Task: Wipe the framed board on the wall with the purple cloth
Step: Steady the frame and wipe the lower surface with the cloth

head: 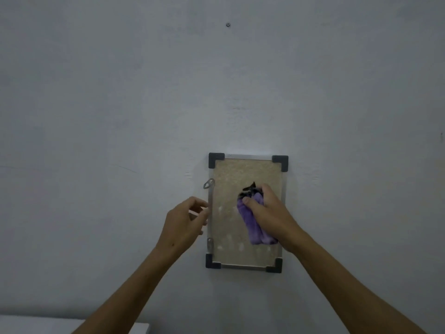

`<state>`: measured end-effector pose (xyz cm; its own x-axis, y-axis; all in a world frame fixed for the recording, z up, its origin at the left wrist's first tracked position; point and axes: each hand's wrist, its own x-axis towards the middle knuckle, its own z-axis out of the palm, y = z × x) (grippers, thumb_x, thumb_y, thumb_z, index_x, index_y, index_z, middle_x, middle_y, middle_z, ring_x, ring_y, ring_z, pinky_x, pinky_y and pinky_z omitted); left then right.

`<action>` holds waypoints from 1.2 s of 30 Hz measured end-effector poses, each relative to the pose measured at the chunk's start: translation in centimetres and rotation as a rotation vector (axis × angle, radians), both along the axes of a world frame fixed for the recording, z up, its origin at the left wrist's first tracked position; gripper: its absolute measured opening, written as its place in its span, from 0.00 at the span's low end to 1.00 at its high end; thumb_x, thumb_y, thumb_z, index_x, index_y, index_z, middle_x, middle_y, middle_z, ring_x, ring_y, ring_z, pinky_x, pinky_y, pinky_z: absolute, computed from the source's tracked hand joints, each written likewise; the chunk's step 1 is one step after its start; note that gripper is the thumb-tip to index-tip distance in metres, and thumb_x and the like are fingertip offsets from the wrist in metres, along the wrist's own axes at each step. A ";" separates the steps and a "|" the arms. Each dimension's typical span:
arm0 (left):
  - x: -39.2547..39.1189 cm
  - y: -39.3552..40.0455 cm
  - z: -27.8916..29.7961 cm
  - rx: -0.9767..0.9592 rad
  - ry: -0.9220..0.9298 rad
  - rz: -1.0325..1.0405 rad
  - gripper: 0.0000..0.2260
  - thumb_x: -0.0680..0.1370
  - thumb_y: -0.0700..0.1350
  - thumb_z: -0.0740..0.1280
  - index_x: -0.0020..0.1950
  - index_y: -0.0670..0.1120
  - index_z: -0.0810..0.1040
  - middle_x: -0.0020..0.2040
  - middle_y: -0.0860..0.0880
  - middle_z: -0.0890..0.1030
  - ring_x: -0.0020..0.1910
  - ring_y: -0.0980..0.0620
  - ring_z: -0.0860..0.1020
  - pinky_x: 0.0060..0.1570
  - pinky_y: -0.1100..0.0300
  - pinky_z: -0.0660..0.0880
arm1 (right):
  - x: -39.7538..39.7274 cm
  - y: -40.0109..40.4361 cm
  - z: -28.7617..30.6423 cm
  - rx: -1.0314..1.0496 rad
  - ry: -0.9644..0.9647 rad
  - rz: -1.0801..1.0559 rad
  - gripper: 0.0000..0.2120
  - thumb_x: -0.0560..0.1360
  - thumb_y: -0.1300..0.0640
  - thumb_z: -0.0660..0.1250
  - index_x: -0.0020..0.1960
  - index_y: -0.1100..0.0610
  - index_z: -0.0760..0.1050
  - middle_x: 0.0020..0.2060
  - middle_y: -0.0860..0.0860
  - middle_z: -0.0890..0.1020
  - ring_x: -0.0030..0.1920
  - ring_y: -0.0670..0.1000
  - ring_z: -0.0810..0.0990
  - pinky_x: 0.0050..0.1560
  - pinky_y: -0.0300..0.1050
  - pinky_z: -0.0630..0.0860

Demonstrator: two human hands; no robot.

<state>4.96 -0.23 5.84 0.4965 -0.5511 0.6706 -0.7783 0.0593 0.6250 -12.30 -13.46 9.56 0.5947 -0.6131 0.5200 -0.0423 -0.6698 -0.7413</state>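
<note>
The framed board (231,179) hangs on the wall, a tan panel in a thin metal frame with dark plastic corners. My right hand (267,213) presses the bunched purple cloth (255,227) against the middle right of the panel; a dark part of the cloth sticks out above my fingers. Beside the frame's left edge hovers my left hand (185,218), fingers spread and curled, fingertips at or almost at the metal rail. It holds nothing.
The pale grey wall (120,104) fills the view, with a small screw (227,25) high above the board. Two metal hanging tabs (208,183) sit on the frame's left rail. A white surface (72,325) shows at the bottom left.
</note>
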 end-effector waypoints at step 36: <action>3.4 -4.3 11.9 0.095 -0.804 0.128 0.26 0.72 0.41 0.75 0.70 0.47 0.75 0.61 0.51 0.74 0.58 0.51 0.72 0.57 0.55 0.75 | 5.2 -0.6 -1.5 -0.715 -0.005 -0.524 0.12 0.79 0.50 0.68 0.58 0.55 0.73 0.53 0.51 0.77 0.40 0.47 0.75 0.34 0.40 0.77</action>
